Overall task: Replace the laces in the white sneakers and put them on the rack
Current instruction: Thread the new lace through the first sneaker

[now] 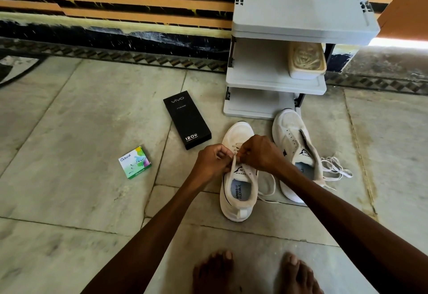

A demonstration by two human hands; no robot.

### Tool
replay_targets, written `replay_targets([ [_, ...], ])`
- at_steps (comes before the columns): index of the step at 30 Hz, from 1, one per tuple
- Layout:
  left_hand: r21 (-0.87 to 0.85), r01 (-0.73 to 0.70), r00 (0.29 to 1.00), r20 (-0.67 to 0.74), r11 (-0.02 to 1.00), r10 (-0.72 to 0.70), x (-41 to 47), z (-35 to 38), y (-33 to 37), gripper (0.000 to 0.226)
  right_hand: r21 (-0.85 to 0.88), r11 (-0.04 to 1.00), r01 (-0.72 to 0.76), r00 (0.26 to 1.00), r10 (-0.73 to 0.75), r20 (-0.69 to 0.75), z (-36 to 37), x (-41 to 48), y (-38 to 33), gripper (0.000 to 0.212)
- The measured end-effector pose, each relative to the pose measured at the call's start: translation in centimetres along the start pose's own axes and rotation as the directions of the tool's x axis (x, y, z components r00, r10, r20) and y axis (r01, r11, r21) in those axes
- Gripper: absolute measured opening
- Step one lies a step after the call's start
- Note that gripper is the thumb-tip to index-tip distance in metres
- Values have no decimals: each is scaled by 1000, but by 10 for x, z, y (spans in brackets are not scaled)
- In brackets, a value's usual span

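The person bends over a white sneaker (240, 189) that stands on the stone floor (69, 131), toe pointing toward the wall. Both hands meet over its tongue. The left hand (214, 159) has its fingers curled, its grip closed on a pale lace (234, 163) at the upper eyelets. The right hand (259, 152), just beside it, is also curled, its grip pinching the same lace. Part of that lace trails off the shoe's right side onto the floor.

The second sneaker (294, 140) stands just to the right, apart from the first. Its eyelets are bare and its toe almost touches the foot of a grey plastic rack (289, 15). A loose white lace (335, 166) lies in a tangle on the floor against that shoe's right side. Neither sneaker is on the rack. Its middle shelf holds a beige thing (306, 59) that I cannot make out.

To the left, a black box (187, 118) lies flat on the floor, and a small green and white box (135, 163) lies farther left. Two bare feet (214, 270) stand near the sneaker's heel.
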State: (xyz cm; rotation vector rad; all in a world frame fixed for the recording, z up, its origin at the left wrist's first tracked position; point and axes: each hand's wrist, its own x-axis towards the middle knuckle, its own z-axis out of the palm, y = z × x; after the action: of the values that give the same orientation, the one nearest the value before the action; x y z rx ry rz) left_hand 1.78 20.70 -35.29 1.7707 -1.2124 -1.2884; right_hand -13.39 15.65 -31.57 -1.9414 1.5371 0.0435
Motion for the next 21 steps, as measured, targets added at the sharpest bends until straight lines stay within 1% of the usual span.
replay_targets([
  [2, 48, -13, 1000, -16, 999, 14, 0, 4, -1, 5, -64, 998, -3, 1000, 4, 14, -2, 2, 0, 16],
  [4, 67, -11, 999, -30, 998, 13, 0, 6, -3, 5, -129, 992, -14, 999, 8, -44, 1, 1, 1, 21],
  [6, 51, -6, 1000, -25, 999, 7, -2, 6, -4, 5, -173, 985, -22, 996, 7, -86, 7, -2, -1, 23],
  [8, 25, -11, 1000, -24, 1000, 12, -5, 5, -4, 4, -152, 988, -21, 997, 8, -82, 14, -2, -1, 23],
  [12, 4, -34, 999, -39, 999, 34, -7, 2, -4, 6, 48, 996, -71, 994, 74, -79, 15, -3, -2, 14],
  [14, -3, -40, 998, -42, 999, 39, -6, 2, -4, 7, 114, 991, -70, 991, 82, -103, 14, -8, -3, 12],
  [16, -12, -25, 999, -40, 1000, 25, -6, 4, -4, 6, 105, 994, -44, 986, 60, -154, 14, -14, -5, 13],
  [18, -58, 25, 999, -24, 998, -27, -6, 6, -3, 6, 48, 998, -37, 971, 47, -235, 15, -19, -7, 14],
  [19, -102, 66, 998, -6, 993, -67, -6, 7, -4, 7, 24, 998, -51, 965, 55, -257, 16, -21, -8, 19],
  [20, -151, 107, 994, 13, 983, -106, -5, 6, -5, 8, 1, 998, -70, 966, 68, -249, 17, -22, -9, 27],
  [21, -193, 141, 990, 28, 971, -138, -5, 5, -6, 10, -18, 996, -87, 974, 82, -212, 19, -22, -9, 37],
])
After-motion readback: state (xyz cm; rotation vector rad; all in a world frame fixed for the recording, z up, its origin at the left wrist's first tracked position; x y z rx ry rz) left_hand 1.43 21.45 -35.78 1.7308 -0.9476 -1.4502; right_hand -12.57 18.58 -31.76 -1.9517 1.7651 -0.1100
